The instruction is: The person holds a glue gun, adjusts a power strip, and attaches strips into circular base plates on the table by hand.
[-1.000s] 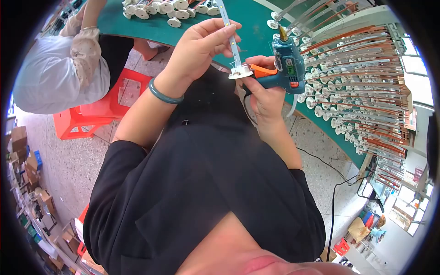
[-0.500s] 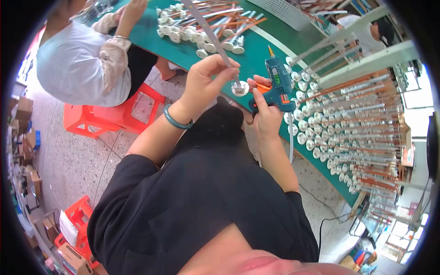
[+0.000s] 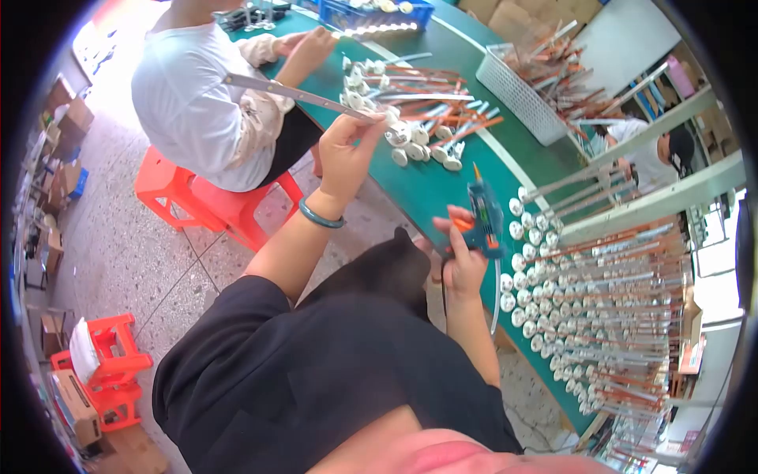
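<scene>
Workshop with speckled floor (image 3: 178, 272) and green table (image 3: 430, 189); landmark, the glue gun (image 3: 485, 221). Strip (image 3: 296, 94), one, raised: left of the glue gun. Left hand (image 3: 347, 154): grip pinching the strip near one end. Right hand (image 3: 464, 265): grip wrapped round the glue gun's handle. Step, as judged: setting the strip down, glue gun held aside. Next move seems to call for a gap and a steady wrist. Pile of disc-footed strips (image 3: 430, 97): beyond the glue gun, leftward, likely crowding the set-down. Racked rows (image 3: 600, 316): right. White basket (image 3: 517, 95): beyond. Seated co-worker (image 3: 185, 87): far left, sleeve behind the strip, possible obstruction.
</scene>
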Tool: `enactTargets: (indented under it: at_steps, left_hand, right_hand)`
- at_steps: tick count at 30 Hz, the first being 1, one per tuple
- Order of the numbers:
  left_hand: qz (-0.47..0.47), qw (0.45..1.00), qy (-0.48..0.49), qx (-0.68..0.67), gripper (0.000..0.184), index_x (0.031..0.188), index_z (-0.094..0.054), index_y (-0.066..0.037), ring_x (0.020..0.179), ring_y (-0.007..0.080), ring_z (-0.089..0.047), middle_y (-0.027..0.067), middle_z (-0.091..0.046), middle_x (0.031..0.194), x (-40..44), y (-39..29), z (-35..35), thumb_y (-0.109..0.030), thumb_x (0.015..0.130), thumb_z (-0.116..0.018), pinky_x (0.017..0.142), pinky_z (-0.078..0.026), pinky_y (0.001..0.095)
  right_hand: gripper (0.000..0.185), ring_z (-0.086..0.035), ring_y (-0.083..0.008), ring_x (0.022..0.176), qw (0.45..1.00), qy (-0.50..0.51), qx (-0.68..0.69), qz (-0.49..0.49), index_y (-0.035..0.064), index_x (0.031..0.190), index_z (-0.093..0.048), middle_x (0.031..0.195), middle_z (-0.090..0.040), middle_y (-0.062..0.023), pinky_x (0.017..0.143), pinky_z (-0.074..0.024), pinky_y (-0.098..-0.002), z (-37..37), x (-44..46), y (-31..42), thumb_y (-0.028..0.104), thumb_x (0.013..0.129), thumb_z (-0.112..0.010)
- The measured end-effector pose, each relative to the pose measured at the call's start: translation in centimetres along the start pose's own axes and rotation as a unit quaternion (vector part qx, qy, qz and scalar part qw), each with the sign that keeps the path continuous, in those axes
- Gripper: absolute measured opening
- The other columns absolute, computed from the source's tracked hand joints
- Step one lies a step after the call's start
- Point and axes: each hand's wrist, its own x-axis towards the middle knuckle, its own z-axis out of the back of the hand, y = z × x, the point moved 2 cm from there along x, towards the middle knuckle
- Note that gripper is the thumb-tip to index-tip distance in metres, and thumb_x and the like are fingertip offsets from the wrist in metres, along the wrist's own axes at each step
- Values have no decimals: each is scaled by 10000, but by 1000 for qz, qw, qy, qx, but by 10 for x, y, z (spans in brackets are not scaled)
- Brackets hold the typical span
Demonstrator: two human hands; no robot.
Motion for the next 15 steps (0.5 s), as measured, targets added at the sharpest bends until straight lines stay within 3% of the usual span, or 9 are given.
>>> enactTargets:
  at_steps: [4,6,9,12,15]
  left_hand:
    - [-115,985,-71,106,133,932,-724,-36,749,103,-599,41,-655,878,31,-11,17,-9,804,-745,652,-480,228]
    - [-117,973,-86,178,138,925,-729,-48,759,113,-602,37,-652,886,37,-11,28,-12,793,-753,644,-475,237]
    - [-110,966,-117,204,133,917,-726,-39,724,120,-607,49,-678,865,44,-4,37,-30,789,-761,646,-482,258]
    - [-144,960,-151,186,111,898,-716,-15,666,118,-606,76,-711,821,56,9,43,-41,798,-756,653,-484,259]
    - [-117,959,-154,208,124,953,-718,-29,765,81,-598,31,-719,889,65,21,55,-89,846,-740,700,-475,239]
  right_hand:
    - [303,-681,-191,940,1000,-20,-9,22,-5,1206,-551,1142,-638,-110,693,-464,-237,24,-4,-2,-14,906,-587]
    - [287,-676,-194,924,999,-28,11,25,-30,1194,-536,1158,-627,-136,805,-513,-295,29,-7,1,-27,910,-580]
    - [313,-672,-203,912,999,-30,1,13,-20,1208,-530,1171,-616,-147,864,-529,-343,48,-7,-5,-31,902,-592]
    - [314,-665,-185,883,999,-33,-1,1,-16,1213,-522,1169,-615,-144,848,-530,-333,56,-8,-10,-33,907,-586]
    - [329,-658,-173,866,1000,-25,-5,-6,-16,1229,-506,1166,-612,-153,835,-530,-326,61,-9,-13,-39,909,-580]
